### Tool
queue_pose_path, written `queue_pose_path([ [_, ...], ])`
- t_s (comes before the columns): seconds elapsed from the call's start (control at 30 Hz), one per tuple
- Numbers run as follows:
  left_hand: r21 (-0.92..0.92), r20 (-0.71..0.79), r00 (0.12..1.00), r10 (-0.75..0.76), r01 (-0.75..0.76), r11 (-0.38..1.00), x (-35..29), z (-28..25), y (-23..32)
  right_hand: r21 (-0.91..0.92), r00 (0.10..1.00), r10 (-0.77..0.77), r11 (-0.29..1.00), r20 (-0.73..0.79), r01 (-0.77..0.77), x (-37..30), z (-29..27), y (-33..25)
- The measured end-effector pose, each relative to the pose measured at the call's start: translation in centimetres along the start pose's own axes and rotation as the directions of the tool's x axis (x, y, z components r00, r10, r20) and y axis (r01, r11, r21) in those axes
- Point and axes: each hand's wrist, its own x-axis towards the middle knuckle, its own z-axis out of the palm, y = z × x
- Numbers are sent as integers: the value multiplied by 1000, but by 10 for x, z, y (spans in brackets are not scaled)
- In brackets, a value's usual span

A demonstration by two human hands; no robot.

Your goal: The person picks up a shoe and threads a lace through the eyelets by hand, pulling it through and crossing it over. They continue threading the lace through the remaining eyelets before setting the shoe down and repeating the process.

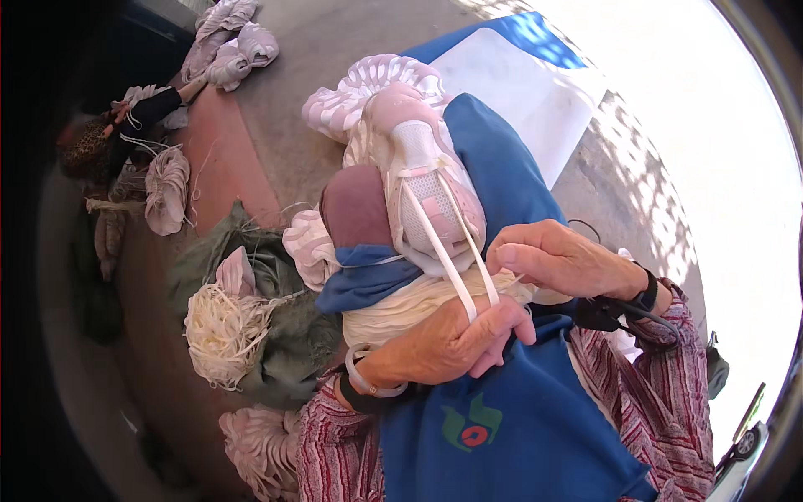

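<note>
A pink-and-white shoe upper (431, 209) with a mesh tongue rests on my lap, heel end away from me. Two strands of a white shoelace (439, 247) run from its eyelets toward me. They pass over the back of my left hand (456, 339), which is closed on the lace with its thumb and fingers curled. My right hand (556, 258) hovers just right of the upper, thumb and fingertips pressed together; what lies between them is too small to tell. Beneath the hands a bundle of cream laces (376, 320) lies across my lap.
More nested shoe uppers (372, 88) lie beyond my knees. At left, a green sack (305, 343) bears a heap of loose laces (224, 335). Further upper bundles (167, 191) lie near another person's arm (155, 113). A white sheet (510, 92) covers the ground ahead.
</note>
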Motion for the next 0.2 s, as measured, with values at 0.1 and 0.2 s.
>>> queue_pose_path([
  [0.1, 337, -22, 997, 74, -62, 939, 8, 4, -19, 61, 991, 85, 994, 102, -91, 25, 16, 3],
  [0.2, 420, 91, 996, -21, -19, 907, 24, 7, -15, 197, 962, 218, 949, 162, -248, 42, 25, 17],
])
